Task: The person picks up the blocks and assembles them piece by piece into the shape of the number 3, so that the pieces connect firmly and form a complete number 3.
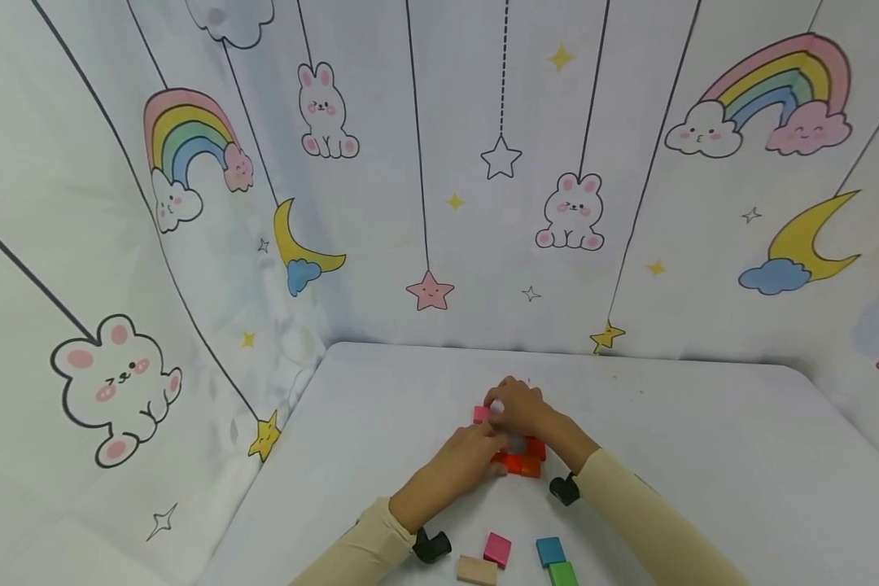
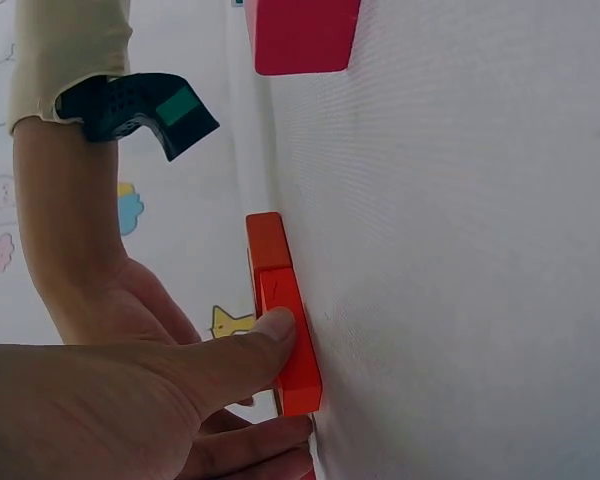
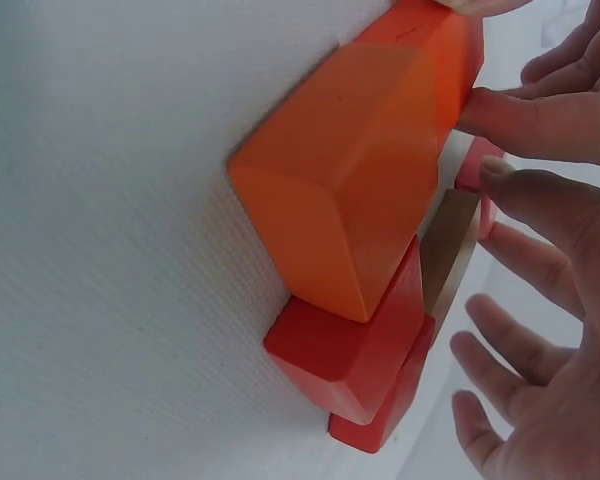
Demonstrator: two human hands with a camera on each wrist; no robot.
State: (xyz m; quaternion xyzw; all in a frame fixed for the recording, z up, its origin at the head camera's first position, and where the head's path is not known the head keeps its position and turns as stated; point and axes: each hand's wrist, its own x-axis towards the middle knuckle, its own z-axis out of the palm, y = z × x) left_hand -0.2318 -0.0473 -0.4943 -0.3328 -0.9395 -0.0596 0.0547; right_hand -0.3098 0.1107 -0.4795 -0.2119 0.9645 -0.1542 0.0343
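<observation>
My left hand (image 1: 465, 460) pinches a red-orange block (image 2: 290, 345), its thumb on the outer face and a finger behind. An orange block (image 3: 350, 170) butts against that block's end. Round the corner lie red blocks (image 3: 365, 355), and a plain wooden block (image 3: 450, 245) stands behind them. Across the arrangement my right hand (image 1: 520, 407) holds a pink block (image 1: 481, 414) between thumb and index finger, the other fingers spread loosely. In the right wrist view the pink block (image 3: 473, 163) is partly covered by that thumb. The hands hide the middle of the arrangement in the head view.
Nearer the person lie a magenta block (image 1: 497, 550), a wooden block (image 1: 478, 570), a blue block (image 1: 550, 551) and a green block (image 1: 563, 574). Black wrist cameras (image 1: 432, 547) sit by both sleeves. A printed curtain (image 1: 469, 228) hangs behind the white table (image 1: 703, 456).
</observation>
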